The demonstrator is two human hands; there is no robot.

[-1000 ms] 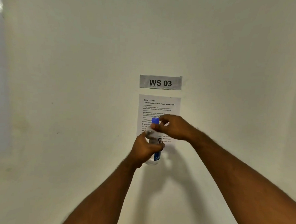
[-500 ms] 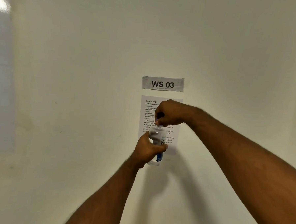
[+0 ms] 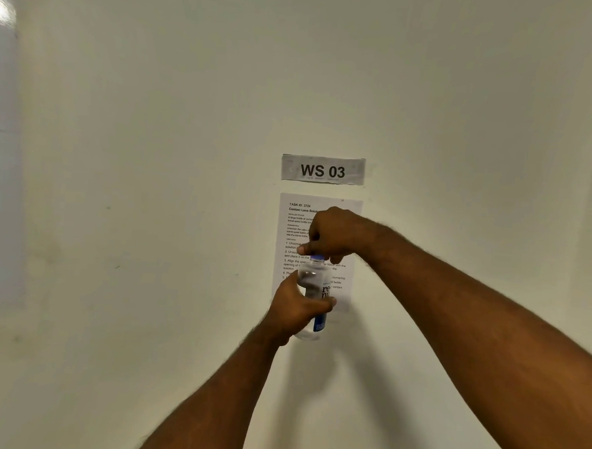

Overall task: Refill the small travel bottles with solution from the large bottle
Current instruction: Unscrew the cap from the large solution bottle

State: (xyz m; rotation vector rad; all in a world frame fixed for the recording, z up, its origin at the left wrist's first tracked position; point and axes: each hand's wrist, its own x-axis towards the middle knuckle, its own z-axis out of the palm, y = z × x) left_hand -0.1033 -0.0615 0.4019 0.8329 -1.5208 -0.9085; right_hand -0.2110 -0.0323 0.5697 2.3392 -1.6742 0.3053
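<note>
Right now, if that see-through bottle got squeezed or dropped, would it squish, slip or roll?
The clear bottle looks like thin plastic, so it probably squishes a little rather than breaks. Its round, smooth sides could roll and feel slippery. The left hand wraps it while the right hand pinches the blue cap.

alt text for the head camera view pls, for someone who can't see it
Two bare hands hold a clear bottle up before a pale wall: the left hand grips its body, the right hand pinches its blue cap. Behind them hang a "WS 03" sign and a printed instruction sheet.
</note>
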